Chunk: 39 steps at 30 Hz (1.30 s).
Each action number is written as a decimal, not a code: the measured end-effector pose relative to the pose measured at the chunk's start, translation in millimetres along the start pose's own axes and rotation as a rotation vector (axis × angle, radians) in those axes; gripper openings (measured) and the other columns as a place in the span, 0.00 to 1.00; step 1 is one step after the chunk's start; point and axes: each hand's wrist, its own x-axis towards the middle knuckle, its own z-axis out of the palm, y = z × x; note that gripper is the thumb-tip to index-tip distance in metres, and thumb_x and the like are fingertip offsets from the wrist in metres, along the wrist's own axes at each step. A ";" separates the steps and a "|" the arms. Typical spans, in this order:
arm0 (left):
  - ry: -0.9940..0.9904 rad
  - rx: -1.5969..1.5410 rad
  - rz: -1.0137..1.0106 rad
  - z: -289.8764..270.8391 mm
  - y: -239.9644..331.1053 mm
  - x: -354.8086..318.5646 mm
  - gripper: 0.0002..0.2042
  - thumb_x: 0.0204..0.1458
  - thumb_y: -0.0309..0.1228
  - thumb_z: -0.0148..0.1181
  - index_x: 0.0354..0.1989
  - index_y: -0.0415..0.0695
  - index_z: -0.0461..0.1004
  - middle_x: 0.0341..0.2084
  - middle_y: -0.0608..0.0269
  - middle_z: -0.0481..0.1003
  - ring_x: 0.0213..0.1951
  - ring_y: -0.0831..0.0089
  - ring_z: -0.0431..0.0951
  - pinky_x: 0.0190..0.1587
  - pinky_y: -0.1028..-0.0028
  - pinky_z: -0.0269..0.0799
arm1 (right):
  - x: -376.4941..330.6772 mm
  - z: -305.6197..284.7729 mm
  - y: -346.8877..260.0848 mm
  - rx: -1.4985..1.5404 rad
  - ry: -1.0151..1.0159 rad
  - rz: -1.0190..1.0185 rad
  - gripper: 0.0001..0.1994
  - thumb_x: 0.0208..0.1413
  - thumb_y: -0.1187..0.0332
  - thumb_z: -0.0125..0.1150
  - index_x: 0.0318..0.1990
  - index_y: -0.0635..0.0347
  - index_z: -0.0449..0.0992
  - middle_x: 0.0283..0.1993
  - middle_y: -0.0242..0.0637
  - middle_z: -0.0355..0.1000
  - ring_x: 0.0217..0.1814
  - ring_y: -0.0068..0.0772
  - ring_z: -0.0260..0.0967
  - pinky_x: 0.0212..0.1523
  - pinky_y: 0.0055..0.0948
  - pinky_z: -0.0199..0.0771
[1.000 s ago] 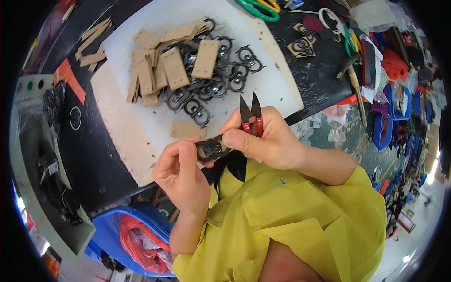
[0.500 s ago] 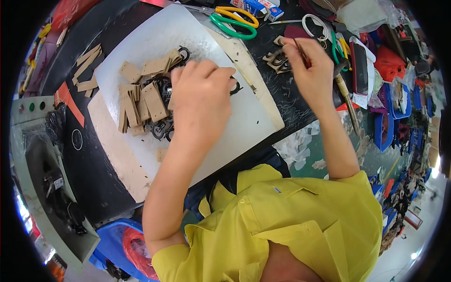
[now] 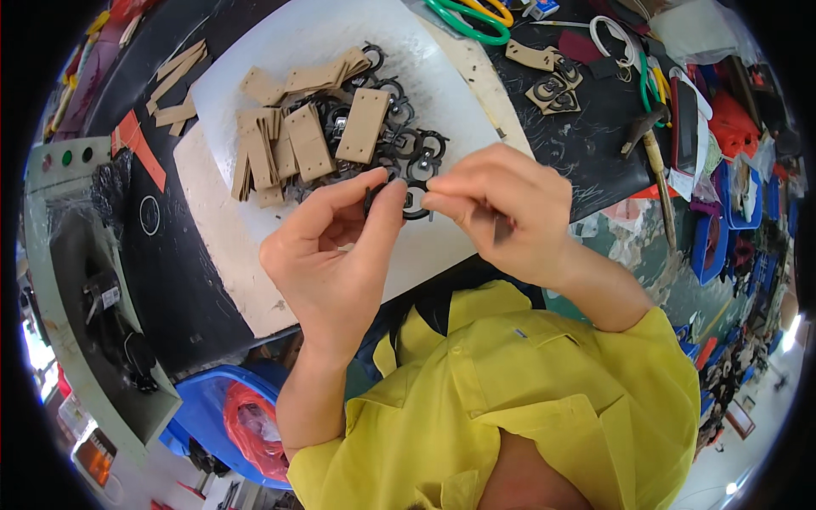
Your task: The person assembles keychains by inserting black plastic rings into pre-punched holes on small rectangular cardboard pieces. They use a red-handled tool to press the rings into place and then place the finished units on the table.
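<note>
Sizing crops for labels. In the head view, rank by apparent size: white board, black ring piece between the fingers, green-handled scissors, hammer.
1. white board, by far the largest.
2 and 3. hammer and green-handled scissors: alike, and the scissors are cut off at the top edge, so unranked.
4. black ring piece, held by left hand and right hand, though nearest the camera.

Two hands – left hand (image 3: 327, 255) and right hand (image 3: 501, 212) – one hammer (image 3: 653, 161), one pair of green scissors (image 3: 467, 19).
</note>
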 end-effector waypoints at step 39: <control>0.294 -0.243 -0.047 -30.0 -35.0 -75.4 0.04 0.47 0.17 0.60 0.29 0.34 0.70 0.25 0.58 0.75 0.24 0.77 0.76 0.27 0.78 0.76 | -17.9 21.3 -46.2 -0.087 -0.323 -0.270 0.20 0.29 0.79 0.63 0.38 0.73 0.72 0.28 0.39 0.70 0.19 0.27 0.68 0.16 0.20 0.68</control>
